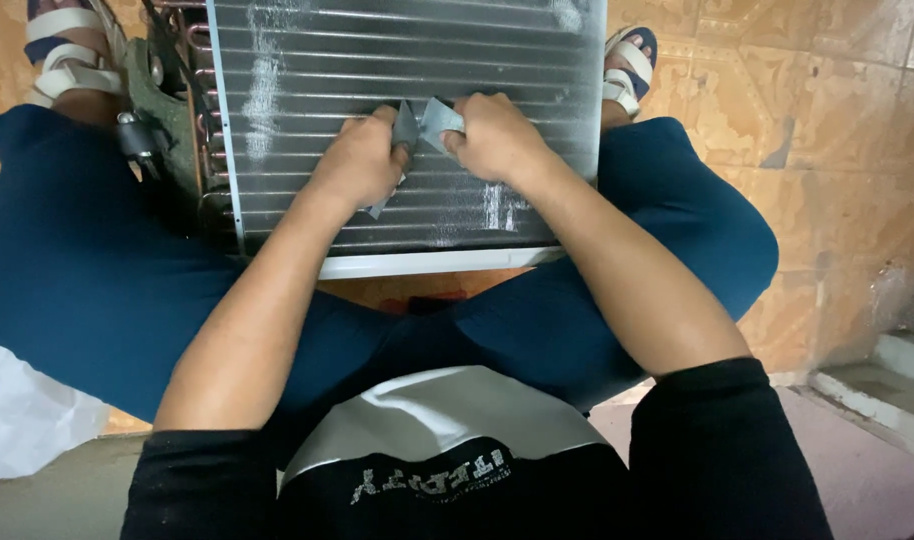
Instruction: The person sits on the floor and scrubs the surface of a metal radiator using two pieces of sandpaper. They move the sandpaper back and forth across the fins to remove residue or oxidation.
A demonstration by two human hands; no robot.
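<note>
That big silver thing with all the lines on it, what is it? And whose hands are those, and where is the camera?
The camera sits on a person's head and looks down, so you see their own arms, black shirt and dark blue trousers from above. They are sitting on a tiled floor with their legs apart.

The silver thing is a finned metal panel, made of many thin metal strips packed close together, with copper tubes looping at its left end. It lies between the person's knees.

The left hand and the right hand both rest on the panel, side by side. Each holds a small flat grey metal tool pressed against the strips. A white plastic bag lies on the floor at the left.
</note>
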